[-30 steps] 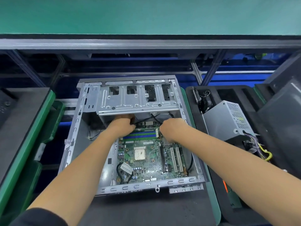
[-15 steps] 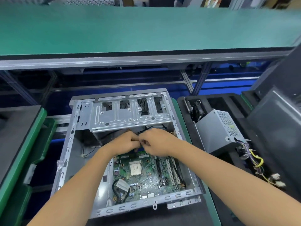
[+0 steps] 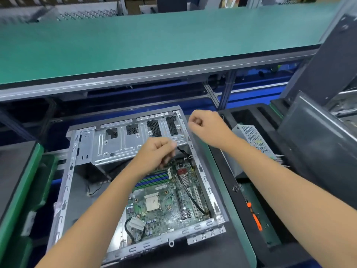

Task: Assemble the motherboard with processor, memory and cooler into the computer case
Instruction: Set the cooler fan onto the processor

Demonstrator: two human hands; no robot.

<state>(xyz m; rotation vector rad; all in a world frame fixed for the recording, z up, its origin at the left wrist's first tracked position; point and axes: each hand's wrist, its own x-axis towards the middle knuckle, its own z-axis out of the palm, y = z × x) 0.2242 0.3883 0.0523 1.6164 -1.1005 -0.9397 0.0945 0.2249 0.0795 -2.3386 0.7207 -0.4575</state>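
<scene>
Head view looks down into the open computer case (image 3: pixel 81 151), which lies on its side so I can reach in from above. The motherboard (image 3: pixel 164 206) sits flat on the case floor with the bare processor (image 3: pixel 152 201) near its middle, no cooler on it yet, and the memory (image 3: pixel 154 178) slots just above that. My left hand (image 3: pixel 156 151) hovers over the board's far edge below the drive cage (image 3: pixel 135 140), fingers curled; it seems to pinch a black cable (image 3: pixel 183 151) there, though blur keeps me from being sure. I judge I am routing that lead clear of the slots. My right hand (image 3: pixel 204 125) is lifted over the case's far right corner, fist closed on nothing I can see. A power supply (image 3: pixel 253 138) lies to the right.
</scene>
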